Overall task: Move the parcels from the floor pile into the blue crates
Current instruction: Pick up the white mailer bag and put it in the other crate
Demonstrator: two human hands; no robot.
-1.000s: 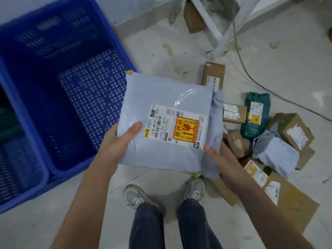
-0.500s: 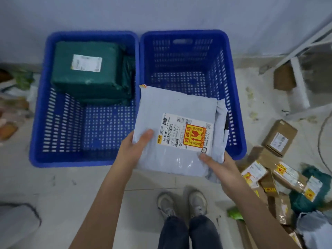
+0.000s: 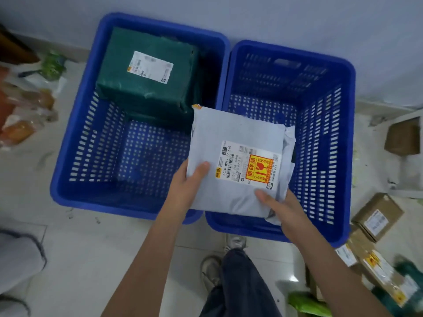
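Observation:
I hold a flat grey parcel (image 3: 238, 143) with a white label and an orange sticker over the near edge where two blue crates meet. My left hand (image 3: 187, 186) grips its left edge, thumb on top. My right hand (image 3: 281, 207) grips its near right corner, thumb on top. The left blue crate (image 3: 75, 156) holds a dark green parcel (image 3: 148, 72) at its far end. Nothing lies in the right blue crate (image 3: 338, 138), which stands against it. The floor pile of brown box parcels (image 3: 375, 216) lies at the right edge.
A grey wall runs behind the crates. Orange and green bags (image 3: 25, 104) lie on the floor at the left. A grey bag (image 3: 16, 259) sits at the lower left. My legs and shoes (image 3: 229, 271) stand on the white floor just before the crates.
My view has swung left from the floor pile to the two crates. The grey parcel, held in both hands throughout, now hangs over the crates' near edge.

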